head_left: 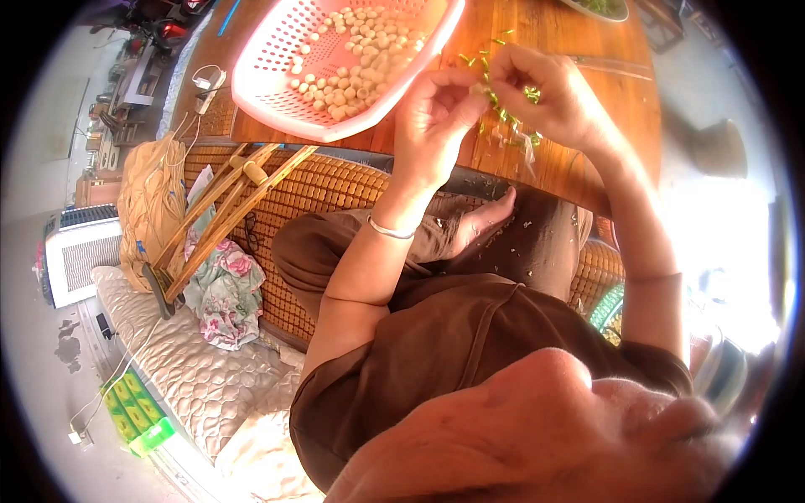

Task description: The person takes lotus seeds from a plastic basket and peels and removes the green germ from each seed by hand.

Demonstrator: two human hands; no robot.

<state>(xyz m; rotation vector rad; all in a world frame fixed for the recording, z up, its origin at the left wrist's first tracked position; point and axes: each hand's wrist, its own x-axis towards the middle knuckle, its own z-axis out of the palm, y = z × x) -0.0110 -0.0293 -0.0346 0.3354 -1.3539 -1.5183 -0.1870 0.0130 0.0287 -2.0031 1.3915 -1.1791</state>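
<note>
Over the wooden table, my left hand (pixel 438 119), with a bracelet on its wrist, pinches a small pale lotus seed (pixel 478 89) between thumb and fingertips. My right hand (pixel 545 90) meets it there, its fingers closed together at the seed; what they grip is hidden. Small green lotus cores (pixel 505 116) lie scattered on the tabletop below and around both hands. To the left of my left hand stands a pink perforated basket (pixel 335 131). Many round, pale peeled lotus seeds (pixel 356 80) cover part of its bottom.
A dish (pixel 605 8) with green bits sits at the table's (pixel 579 172) far edge. Left of my crossed legs, wooden crutches (pixel 231 214) lean beside a floral cloth (pixel 225 293) and a tan bag (pixel 149 197). A power strip (pixel 210 90) with cords hangs by the table.
</note>
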